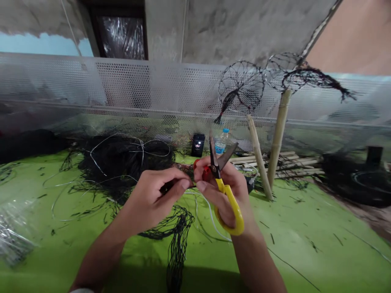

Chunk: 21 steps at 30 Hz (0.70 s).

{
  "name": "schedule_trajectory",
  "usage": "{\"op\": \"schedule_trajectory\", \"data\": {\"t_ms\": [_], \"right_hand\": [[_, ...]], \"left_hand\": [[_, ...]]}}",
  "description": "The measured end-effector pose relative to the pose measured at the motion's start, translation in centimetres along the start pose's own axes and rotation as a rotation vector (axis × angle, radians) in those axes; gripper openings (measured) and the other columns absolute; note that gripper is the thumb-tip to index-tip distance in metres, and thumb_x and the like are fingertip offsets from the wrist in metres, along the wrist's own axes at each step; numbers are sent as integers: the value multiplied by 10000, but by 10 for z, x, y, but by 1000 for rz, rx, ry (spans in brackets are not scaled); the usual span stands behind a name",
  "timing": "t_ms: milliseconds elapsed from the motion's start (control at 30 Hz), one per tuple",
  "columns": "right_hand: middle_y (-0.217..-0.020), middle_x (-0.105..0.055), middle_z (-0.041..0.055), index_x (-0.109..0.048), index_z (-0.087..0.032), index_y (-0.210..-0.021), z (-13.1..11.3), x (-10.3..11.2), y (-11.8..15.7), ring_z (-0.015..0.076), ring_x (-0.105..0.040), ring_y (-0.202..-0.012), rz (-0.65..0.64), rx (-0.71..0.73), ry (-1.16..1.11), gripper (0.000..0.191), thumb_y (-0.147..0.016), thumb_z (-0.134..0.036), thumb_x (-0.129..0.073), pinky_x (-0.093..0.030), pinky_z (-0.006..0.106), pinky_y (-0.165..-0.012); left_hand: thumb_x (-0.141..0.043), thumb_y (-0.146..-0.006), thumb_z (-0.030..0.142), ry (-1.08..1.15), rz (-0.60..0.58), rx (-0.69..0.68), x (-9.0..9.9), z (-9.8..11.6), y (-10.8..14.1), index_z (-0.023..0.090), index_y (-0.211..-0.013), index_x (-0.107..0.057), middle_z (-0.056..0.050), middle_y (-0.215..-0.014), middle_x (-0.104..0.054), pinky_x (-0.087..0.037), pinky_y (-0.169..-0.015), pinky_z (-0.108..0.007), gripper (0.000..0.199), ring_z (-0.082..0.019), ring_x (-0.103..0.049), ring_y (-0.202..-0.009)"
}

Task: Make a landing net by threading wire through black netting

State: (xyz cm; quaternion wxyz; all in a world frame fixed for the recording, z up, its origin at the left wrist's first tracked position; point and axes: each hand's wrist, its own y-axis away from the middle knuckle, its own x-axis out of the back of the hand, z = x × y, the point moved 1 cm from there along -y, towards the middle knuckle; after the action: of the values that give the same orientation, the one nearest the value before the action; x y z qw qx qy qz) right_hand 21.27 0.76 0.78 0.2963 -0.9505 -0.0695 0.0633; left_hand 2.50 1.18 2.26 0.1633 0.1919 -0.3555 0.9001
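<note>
My left hand (161, 193) is closed, with thumb and forefinger pinching a thin black cord (193, 186). Hooked over my right hand (235, 183) is a pair of scissors (224, 183) with a yellow handle, its dark blades apart and pointing up. The right thumb and fingertips meet at the same cord, close to the left fingertips. A small red piece (206, 173) shows behind the right fingers; its kind is unclear. Below the hands, a black net (180, 230) hangs toward the front edge, partly hidden by my left hand.
A heap of black netting (106, 162) with loose wire lies at left. Behind stand a phone (198, 145) and a water bottle (221, 142). Bamboo posts (277, 138) holding wire-hooped nets (242, 83) rise at right, near bamboo sticks (293, 160) on the green surface (302, 236).
</note>
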Motion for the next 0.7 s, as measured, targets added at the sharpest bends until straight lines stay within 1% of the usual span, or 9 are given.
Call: {"op": "schedule_trajectory", "data": {"t_ms": [67, 133, 200, 267, 367, 467, 567, 633, 700], "right_hand": [[-836, -653, -15, -698, -257, -1061, 1, -2, -1, 113, -606, -712, 47, -15, 42, 271, -824, -204, -818, -488, 231, -592], [-853, -670, -11, -696, -258, -1050, 1, -3, -1, 123, -639, -732, 77, -22, 56, 274, -815, -213, -829, -530, 244, -630], [-862, -674, -9, -696, -259, -1048, 2, -4, -1, 132, -656, -753, 98, -28, 69, 294, -799, -226, -848, -557, 259, -671], [-858, -663, -5, -696, -258, -1052, 2, -4, 0, 136, -649, -757, 116, -20, 94, 287, -811, -267, -851, -552, 263, -676], [-851, -620, 0, -688, -270, -1120, 1, -3, 5, 131, -584, -731, 111, 27, 125, 294, -876, -376, -812, -487, 257, -622], [-843, -555, 3, -663, -277, -1219, 0, -1, 10, 134, -483, -695, 13, 48, 172, 412, -925, -558, -727, -391, 274, -576], [-874, -526, 9, -630, -274, -1302, -1, -1, 11, 155, -457, -743, -140, 49, 312, 591, -895, -700, -681, -372, 304, -627], [-904, -531, 9, -591, -270, -1345, -2, -4, 9, 161, -446, -763, -232, 45, 388, 660, -874, -724, -684, -367, 312, -648], [-899, -526, 1, -570, -260, -1337, -3, -7, 7, 154, -422, -743, -284, 34, 412, 664, -867, -713, -691, -356, 312, -644]], "left_hand": [[-637, -1006, 316, 4, -2, 5, 0, 0, 0, 185, -959, -744, 5, -727, -669, -420, -535, -217, 176, -97, -548, -603], [-687, -969, 316, 9, -2, 15, 0, 0, 0, 188, -973, -746, 11, -703, -650, -422, -516, -214, 141, -102, -543, -588], [-713, -942, 275, 5, -1, 9, 0, 1, 0, 188, -985, -744, 19, -690, -638, -434, -517, -207, 101, -99, -542, -580], [-704, -935, 219, -11, 15, -21, 0, 2, 0, 183, -968, -744, 13, -706, -651, -438, -520, -202, 63, -95, -545, -581], [-681, -944, 173, -25, 129, -49, 2, 6, 1, 183, -911, -746, 24, -659, -632, -394, -480, -195, 73, -77, -501, -531], [-711, -940, 185, -2, 283, -66, 5, 8, 4, 197, -911, -746, 50, -608, -600, -335, -441, -193, 46, -60, -454, -491], [-710, -946, 192, -1, 375, -79, 7, 10, 7, 204, -917, -744, 54, -605, -594, -314, -434, -203, 47, -58, -440, -491], [-702, -949, 190, -12, 424, -69, 7, 10, 8, 210, -914, -747, 57, -591, -566, -294, -425, -213, 60, -59, -409, -482], [-706, -950, 208, -14, 478, -62, 7, 10, 10, 217, -913, -752, 61, -570, -522, -268, -415, -223, 60, -61, -373, -472]]}}
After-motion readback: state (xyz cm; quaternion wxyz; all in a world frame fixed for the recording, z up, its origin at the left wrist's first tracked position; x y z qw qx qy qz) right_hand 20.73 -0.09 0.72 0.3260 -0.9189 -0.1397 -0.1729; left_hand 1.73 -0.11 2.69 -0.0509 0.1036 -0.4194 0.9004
